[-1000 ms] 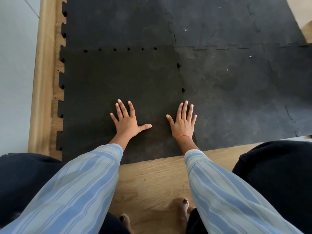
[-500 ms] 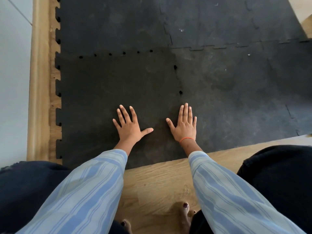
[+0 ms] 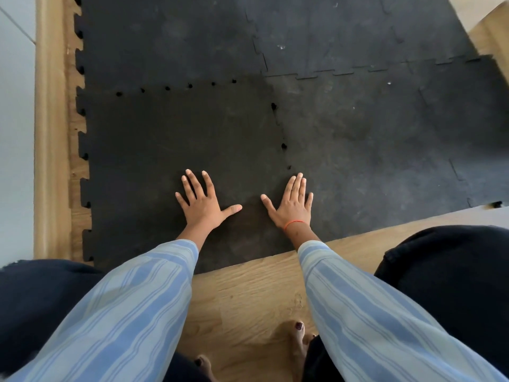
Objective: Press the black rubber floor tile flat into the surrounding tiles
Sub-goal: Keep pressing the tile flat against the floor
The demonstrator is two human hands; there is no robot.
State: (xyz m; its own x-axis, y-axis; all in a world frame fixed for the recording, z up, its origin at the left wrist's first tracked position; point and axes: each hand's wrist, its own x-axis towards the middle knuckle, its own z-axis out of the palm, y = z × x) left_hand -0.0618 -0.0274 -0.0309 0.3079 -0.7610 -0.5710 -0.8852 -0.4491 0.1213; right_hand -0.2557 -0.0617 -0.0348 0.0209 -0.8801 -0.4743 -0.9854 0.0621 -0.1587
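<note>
Toes: two bare feet with dark-painted toenails (image 3: 298,326) are showing at the bottom edge, resting on the light wooden plank floor (image 3: 248,293).
Knees: dark trouser legs (image 3: 451,274) are filling both lower corners, the person crouching over the floor.
Sleeves: blue-and-grey striped shirt sleeves (image 3: 115,312) are reaching forward from both sides toward the mat.
Wrist band: a thin orange thread bracelet (image 3: 294,223) is sitting around the right wrist.
Left hand: the left hand (image 3: 202,204) is lying palm down with fingers fanned wide and thumb stretched toward the right, pressing flat on the near part of the black square rubber floor tile with jigsaw edges (image 3: 170,150); it is holding nothing.
Right hand: the right hand (image 3: 293,204) is lying palm down, fingers straight and closer together, thumb angled left, resting over the tile's right seam where it is meeting the neighbouring grey-black rubber tile (image 3: 371,150); it is gripping nothing.
Task tile: it is sitting at the near left corner of the mat, its near edge bordering bare wood, its left teeth lying free against the floor.
Seams: small dark gaps (image 3: 283,146) are showing along the tile's right and far joints.
Far tiles: more dusty black interlocking tiles (image 3: 344,31) are lying beyond.
Left border: a pale wooden skirting strip (image 3: 49,133) is running along a white wall (image 3: 13,133).
</note>
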